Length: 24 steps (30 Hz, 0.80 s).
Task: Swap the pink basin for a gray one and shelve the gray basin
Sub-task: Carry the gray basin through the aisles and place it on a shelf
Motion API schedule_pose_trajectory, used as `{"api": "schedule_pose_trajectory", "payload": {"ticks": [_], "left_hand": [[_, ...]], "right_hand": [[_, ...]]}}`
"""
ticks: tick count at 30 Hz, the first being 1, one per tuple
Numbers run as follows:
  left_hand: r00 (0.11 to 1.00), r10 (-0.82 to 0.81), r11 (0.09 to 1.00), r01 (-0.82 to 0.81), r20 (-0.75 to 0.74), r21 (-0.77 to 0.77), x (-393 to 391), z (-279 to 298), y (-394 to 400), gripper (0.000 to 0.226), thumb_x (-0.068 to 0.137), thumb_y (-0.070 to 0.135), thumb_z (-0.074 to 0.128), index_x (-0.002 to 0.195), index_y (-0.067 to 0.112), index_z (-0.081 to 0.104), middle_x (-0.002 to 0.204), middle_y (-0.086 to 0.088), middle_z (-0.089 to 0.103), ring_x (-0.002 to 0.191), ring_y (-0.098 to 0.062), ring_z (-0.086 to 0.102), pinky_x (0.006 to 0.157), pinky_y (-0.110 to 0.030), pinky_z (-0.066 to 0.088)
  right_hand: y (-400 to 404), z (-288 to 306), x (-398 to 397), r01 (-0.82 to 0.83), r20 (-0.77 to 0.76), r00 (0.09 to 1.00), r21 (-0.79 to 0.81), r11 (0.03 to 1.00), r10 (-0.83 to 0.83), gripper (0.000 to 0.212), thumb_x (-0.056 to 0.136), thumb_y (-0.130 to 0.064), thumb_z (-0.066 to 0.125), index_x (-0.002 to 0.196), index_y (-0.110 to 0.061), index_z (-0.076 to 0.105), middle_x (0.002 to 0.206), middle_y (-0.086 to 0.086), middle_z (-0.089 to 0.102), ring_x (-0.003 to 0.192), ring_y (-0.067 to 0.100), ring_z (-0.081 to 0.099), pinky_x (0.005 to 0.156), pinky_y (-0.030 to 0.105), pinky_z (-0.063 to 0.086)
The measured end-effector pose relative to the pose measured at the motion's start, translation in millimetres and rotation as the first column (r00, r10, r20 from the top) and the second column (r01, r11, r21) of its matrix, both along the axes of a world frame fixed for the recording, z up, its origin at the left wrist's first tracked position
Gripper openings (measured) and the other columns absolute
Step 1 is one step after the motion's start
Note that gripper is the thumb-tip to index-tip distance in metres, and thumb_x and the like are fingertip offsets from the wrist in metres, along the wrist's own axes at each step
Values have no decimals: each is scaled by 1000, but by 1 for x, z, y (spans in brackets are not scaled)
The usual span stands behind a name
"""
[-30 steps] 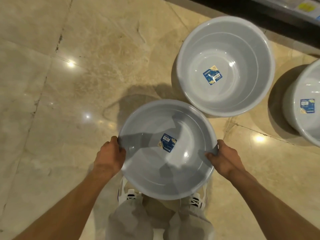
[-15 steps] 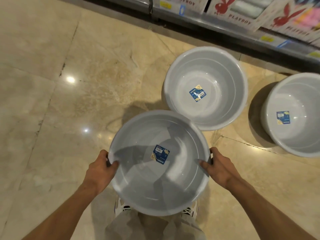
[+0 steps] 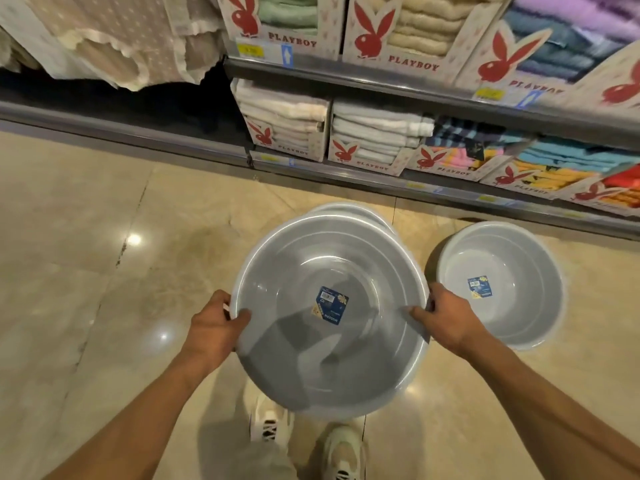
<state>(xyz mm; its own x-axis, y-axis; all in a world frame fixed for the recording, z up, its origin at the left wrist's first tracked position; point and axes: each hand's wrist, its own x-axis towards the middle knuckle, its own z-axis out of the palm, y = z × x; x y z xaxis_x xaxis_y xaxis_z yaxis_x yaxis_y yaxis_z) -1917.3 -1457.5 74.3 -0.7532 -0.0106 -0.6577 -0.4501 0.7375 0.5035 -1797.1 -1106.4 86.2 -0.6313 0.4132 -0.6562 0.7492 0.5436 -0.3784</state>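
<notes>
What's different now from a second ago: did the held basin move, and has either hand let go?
The gray basin was carried forward toward the shelf and now hides most of the middle floor basin. Both the left hand and right hand keep gripping its rim. The right floor basin stayed put.

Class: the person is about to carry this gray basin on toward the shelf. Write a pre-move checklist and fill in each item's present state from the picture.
1. Left hand grips the held gray basin at its rim: ok.
2. Right hand grips the opposite rim: ok.
3. Basin is empty apart from its blue label: ok.
4. Basin level: not ok, tilted toward the person.
5. Path clear: not ok, a floor basin lies right behind it, another basin on the right.
6. Free shelf space: cannot tell; the visible shelf holds towel boxes.
</notes>
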Motion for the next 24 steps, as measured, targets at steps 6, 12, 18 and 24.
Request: {"api": "schedule_pose_trajectory", "payload": {"ticks": [6,12,18,24], "left_hand": [[987,-159,987,159,7,31,-48,-14,51,20,89,27,67,101,20,52,87,-6,66,72,-22,67,62,-37,61],[970,-242,969,241,12,43,-96,-51,77,27,91,24,66,110,23,48,88,4,61,81,-22,65,71,-37,58],[968,-247,969,246,-38,-31,-116,-106,90,31,88,21,67,115,18,52,91,-1,63,75,-15,60,53,-22,42],[955,-296,953,293,-28,-76,-116,-147,103,23,91,17,63,109,13,49,91,-7,66,73,-19,60,53,-26,43]], "right_hand": [[38,-5,-21,80,65,995,18,997,-81,37,81,-34,78,98,-17,51,84,-1,59,81,23,57,69,33,42],[50,-43,-59,239,57,969,17,971,-239,38,80,-36,79,99,-15,54,92,5,64,77,18,58,57,29,42],[54,-103,-77,271,88,958,34,962,-273,35,83,-33,76,102,-10,58,99,10,64,82,24,58,65,32,44],[60,-149,-76,264,115,956,71,962,-271,27,85,-27,72,93,-6,55,94,11,61,84,29,55,69,33,41]]}}
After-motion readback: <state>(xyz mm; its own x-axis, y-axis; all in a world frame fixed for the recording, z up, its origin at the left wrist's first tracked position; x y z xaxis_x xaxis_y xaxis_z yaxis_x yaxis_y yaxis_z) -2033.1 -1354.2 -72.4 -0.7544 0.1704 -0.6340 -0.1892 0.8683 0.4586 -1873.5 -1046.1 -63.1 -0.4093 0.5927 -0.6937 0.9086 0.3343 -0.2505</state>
